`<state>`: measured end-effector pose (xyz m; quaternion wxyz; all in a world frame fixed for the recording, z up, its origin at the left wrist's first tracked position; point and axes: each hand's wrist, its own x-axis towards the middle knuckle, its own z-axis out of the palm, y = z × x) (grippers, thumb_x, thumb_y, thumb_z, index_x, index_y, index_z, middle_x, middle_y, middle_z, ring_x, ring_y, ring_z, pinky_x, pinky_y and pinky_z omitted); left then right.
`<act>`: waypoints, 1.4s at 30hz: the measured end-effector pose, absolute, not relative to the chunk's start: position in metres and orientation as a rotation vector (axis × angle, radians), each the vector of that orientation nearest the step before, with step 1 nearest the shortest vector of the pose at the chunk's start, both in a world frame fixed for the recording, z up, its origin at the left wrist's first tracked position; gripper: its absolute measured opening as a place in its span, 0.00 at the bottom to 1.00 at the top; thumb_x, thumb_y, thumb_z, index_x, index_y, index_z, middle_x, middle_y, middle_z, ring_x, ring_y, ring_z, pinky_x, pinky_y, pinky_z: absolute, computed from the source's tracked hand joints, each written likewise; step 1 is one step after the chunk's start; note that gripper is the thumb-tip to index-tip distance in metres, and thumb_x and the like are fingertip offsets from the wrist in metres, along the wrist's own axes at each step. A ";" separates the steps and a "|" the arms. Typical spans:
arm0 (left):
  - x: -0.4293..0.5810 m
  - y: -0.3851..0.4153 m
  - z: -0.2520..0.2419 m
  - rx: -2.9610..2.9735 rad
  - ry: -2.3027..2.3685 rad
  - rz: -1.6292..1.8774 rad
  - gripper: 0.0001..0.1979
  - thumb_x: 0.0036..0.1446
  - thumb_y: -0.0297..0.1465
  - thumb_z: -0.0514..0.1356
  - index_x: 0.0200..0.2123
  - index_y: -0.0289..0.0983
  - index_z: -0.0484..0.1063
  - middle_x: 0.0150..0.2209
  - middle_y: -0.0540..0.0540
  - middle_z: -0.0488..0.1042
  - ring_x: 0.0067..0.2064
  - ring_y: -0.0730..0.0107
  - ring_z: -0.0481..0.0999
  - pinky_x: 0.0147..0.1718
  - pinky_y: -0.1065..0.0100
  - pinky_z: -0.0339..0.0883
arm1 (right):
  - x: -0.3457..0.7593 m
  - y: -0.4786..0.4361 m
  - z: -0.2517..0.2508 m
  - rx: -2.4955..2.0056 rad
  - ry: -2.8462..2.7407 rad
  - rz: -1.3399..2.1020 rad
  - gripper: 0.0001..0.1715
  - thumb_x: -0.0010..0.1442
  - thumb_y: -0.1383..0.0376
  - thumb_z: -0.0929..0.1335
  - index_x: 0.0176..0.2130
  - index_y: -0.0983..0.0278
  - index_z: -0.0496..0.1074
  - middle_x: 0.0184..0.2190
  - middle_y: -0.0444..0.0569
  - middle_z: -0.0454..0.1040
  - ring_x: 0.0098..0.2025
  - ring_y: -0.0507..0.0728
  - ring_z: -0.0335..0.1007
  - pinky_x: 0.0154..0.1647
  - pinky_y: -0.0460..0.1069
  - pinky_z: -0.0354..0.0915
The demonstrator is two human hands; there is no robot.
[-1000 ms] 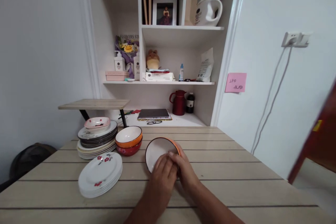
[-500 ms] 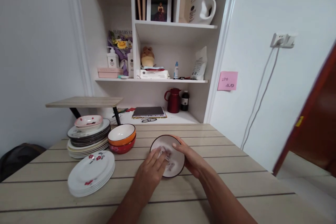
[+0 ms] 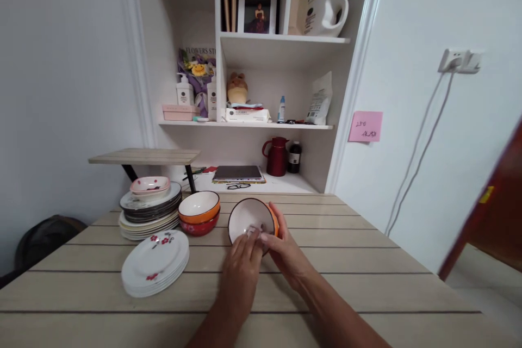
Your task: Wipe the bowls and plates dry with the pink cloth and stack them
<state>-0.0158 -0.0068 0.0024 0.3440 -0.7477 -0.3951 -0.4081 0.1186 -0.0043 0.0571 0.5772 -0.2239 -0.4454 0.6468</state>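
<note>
An orange bowl (image 3: 249, 213) with a white inside and dark rim is tilted towards me above the table. My right hand (image 3: 285, 253) grips it at the right side, thumb at the rim and fingers around the outside. Inside the bowl, the fingers of my left hand (image 3: 241, 263) press a small crumpled pale cloth (image 3: 253, 229) against the lower wall. The fingers cover much of that cloth. To the left, another orange bowl (image 3: 199, 207) sits in a red bowl (image 3: 203, 227). White plates with red flowers (image 3: 153, 261) are stacked nearest me on the left.
Behind them stand dark-edged plates (image 3: 153, 211) topped by a pink-rimmed dish (image 3: 150, 185), beside a small raised wooden stand (image 3: 144, 156). At the back, a shelf unit holds a laptop (image 3: 238, 172), glasses (image 3: 238, 186), a red jug (image 3: 277, 156) and a dark bottle (image 3: 294, 156).
The bowl has tipped up and turned, showing more of its orange outside. My left fingers have moved down towards its near rim. The view has shifted slightly left.
</note>
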 end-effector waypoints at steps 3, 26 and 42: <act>-0.016 -0.006 -0.002 -1.959 -1.071 -1.104 0.22 0.65 0.21 0.48 0.60 0.32 0.65 0.52 0.37 0.77 0.52 0.59 0.77 0.51 0.56 0.74 | 0.101 -0.005 0.046 -0.525 -1.019 1.437 0.55 0.48 0.66 0.77 0.67 0.47 0.52 0.51 0.46 0.75 0.55 0.60 0.69 0.61 0.56 0.59; -0.027 -0.003 0.017 -2.034 -0.724 -0.903 0.10 0.63 0.22 0.56 0.43 0.36 0.76 0.56 0.44 0.75 0.61 0.58 0.71 0.59 0.56 0.68 | 0.163 0.010 0.065 -0.673 -1.109 1.663 0.42 0.51 0.58 0.76 0.62 0.50 0.61 0.52 0.48 0.77 0.48 0.62 0.75 0.47 0.55 0.66; -0.005 -0.008 -0.001 -1.919 -1.029 -1.078 0.21 0.68 0.23 0.45 0.58 0.33 0.68 0.55 0.41 0.76 0.59 0.58 0.73 0.53 0.56 0.74 | 0.107 -0.003 0.045 -0.565 -0.992 1.445 0.48 0.53 0.61 0.73 0.67 0.48 0.53 0.53 0.47 0.75 0.53 0.63 0.71 0.60 0.59 0.60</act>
